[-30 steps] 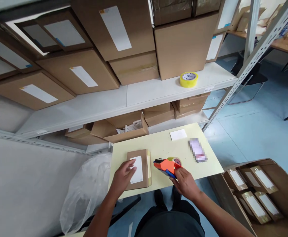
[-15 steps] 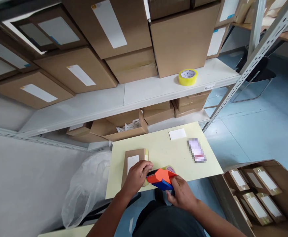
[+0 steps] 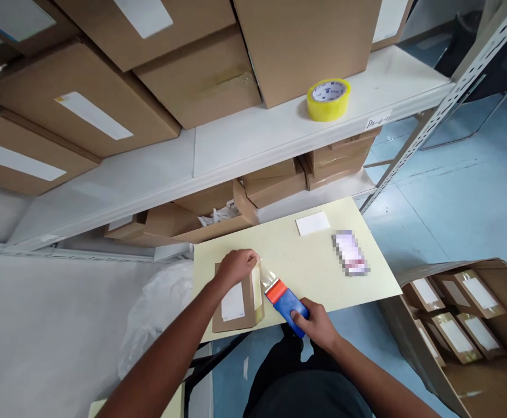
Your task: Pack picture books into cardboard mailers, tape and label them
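A small brown cardboard box (image 3: 236, 297) with a white label lies on the pale yellow table (image 3: 314, 267), near its front left corner. My left hand (image 3: 235, 266) rests on the box's far end and pinches the end of a clear tape strip there. My right hand (image 3: 317, 322) grips the blue handle of an orange and blue tape dispenser (image 3: 285, 300), held against the box's right side. Clear tape stretches from the dispenser's mouth up to my left fingers.
A white card (image 3: 312, 223) and a blurred flat item (image 3: 350, 260) lie farther back on the table. A yellow tape roll (image 3: 328, 99) sits on the white shelf (image 3: 245, 151) among large cartons. An open carton (image 3: 457, 325) of small labelled boxes stands at the right. A plastic bag (image 3: 158, 313) sits at the left.
My left hand moved from the box's label to its far end and took the tape end. My right hand turned the dispenser and pulled it back along the box. The camera tilted down.
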`<state>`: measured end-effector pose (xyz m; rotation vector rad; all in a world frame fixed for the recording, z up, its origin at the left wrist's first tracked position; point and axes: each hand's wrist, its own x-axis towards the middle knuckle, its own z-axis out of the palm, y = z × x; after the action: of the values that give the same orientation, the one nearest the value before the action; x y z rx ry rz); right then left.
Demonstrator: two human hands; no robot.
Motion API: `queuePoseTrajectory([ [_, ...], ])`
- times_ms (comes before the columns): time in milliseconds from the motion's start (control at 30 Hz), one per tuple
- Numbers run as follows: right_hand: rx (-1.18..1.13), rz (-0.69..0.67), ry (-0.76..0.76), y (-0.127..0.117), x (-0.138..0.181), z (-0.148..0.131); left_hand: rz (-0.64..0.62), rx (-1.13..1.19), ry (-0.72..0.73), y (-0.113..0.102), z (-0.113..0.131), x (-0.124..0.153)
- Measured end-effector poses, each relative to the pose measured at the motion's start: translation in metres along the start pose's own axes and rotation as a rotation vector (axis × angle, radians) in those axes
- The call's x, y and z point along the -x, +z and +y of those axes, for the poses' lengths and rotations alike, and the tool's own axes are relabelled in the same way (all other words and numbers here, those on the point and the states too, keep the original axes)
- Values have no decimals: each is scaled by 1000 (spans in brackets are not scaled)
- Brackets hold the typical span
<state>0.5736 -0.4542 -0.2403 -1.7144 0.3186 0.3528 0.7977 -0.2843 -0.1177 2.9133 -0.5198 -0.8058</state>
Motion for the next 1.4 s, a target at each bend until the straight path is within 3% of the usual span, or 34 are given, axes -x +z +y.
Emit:
queuePoseTrajectory([
  [100,-147,11,157,6,-29,-7,-139,-253,-14,1,2,-46],
  [233,-271,2,328,15,-62,-16,-227,-367,7,16,1,-95],
  [433,-344,-1,446,30,-79,-12,-311,-442,65,41,-7,-123],
  [867,-533,-9,519,48,-83,12,-350,-464,86,58,-24,-129],
  [1067,-574,-27,535,51,-81,14,-283,-395,31,42,-41,-129],
  [1200,-594,-22,547,49,-78,13,-219,-241,129,36,-52,-103],
  [1300,-636,-13,549,49,-76,14,-271,-48,231,47,-58,-72],
  [1400,-684,-25,547,48,-74,14,-212,-48,180,65,-63,-46],
])
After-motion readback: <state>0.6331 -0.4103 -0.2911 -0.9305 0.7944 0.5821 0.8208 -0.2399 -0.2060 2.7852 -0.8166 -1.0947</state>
